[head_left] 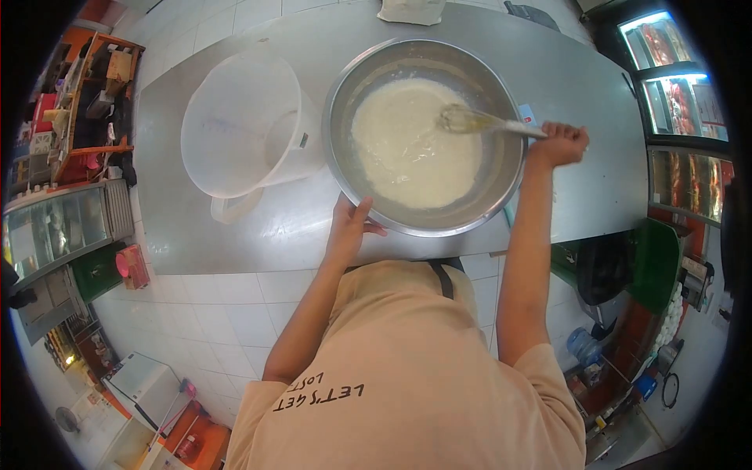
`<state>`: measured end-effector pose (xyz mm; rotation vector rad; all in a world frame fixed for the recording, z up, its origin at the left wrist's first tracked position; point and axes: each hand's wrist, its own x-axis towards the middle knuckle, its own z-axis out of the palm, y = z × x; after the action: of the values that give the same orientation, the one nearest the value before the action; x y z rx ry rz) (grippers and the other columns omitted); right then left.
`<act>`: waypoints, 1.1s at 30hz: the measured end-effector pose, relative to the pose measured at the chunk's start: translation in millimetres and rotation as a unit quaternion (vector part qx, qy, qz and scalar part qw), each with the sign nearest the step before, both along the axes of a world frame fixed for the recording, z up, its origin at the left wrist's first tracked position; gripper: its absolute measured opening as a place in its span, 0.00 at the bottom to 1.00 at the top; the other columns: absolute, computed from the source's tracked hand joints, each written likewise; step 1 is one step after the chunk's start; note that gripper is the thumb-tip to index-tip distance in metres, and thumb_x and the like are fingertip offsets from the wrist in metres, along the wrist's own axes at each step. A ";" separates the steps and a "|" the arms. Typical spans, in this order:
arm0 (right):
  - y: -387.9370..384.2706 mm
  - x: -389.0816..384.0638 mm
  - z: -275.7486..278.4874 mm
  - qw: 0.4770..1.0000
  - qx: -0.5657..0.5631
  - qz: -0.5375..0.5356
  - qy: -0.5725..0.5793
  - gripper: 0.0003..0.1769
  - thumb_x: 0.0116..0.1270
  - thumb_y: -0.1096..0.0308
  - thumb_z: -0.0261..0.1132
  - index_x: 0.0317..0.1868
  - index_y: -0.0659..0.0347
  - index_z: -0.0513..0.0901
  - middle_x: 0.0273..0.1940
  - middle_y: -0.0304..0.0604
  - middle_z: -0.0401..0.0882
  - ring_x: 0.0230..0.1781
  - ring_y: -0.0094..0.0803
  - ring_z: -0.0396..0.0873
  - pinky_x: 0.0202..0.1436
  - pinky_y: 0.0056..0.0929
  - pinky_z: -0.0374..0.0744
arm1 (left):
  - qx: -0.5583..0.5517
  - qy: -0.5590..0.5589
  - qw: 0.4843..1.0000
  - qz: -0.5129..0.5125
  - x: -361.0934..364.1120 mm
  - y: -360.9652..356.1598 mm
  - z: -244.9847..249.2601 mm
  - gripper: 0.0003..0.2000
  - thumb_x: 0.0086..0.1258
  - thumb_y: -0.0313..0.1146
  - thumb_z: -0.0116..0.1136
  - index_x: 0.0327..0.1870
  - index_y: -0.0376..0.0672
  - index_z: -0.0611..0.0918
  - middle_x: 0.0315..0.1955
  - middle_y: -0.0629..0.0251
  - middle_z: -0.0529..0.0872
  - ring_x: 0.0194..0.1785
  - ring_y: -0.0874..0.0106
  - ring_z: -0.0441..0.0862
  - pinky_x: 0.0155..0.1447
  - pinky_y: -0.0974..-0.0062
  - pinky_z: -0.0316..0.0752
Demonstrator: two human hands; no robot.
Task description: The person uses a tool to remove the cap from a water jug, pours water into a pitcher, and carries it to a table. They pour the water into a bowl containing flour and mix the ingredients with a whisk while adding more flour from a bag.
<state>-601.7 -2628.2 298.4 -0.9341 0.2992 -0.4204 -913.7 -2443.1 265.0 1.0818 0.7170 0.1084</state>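
A large steel bowl point(501, 188) on the metal table holds pale, creamy batter point(407, 157). My right hand point(558, 145) is closed round the handle of a whisk point(501, 125), beyond the bowl's right rim. The whisk's wire head is at the right part of the batter and looks blurred. At the bowl's near left rim, my left hand point(355, 227) grips the edge, thumb against the outside. Left of the bowl lies a big translucent plastic jug point(235, 129), its handle towards me.
The steel table point(258, 243) spans the view, its near edge at my waist. A paper-like bag point(411, 9) stands at the far edge. Lit display fridges point(674, 102) are at the right, a wooden shelf point(98, 102) at the left. Green chairs point(654, 266) are below the table's right end.
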 end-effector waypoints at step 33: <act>37.7 13.1 0.7 0.999 -0.048 0.007 -0.019 0.19 0.64 0.58 0.51 0.19 0.52 0.56 0.17 0.34 0.53 0.12 0.26 0.51 0.17 0.27 0.58 | -0.009 -0.023 1.000 0.012 -0.2 -0.3 -6.3 0.21 0.72 0.39 0.49 0.58 0.33 0.63 0.41 0.51 0.78 0.27 0.66 0.82 0.28 0.75 0.82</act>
<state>-588.6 -2590.5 299.1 -1.0200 0.2390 -0.4426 -913.9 -2443.4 258.7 1.0507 0.6890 0.1464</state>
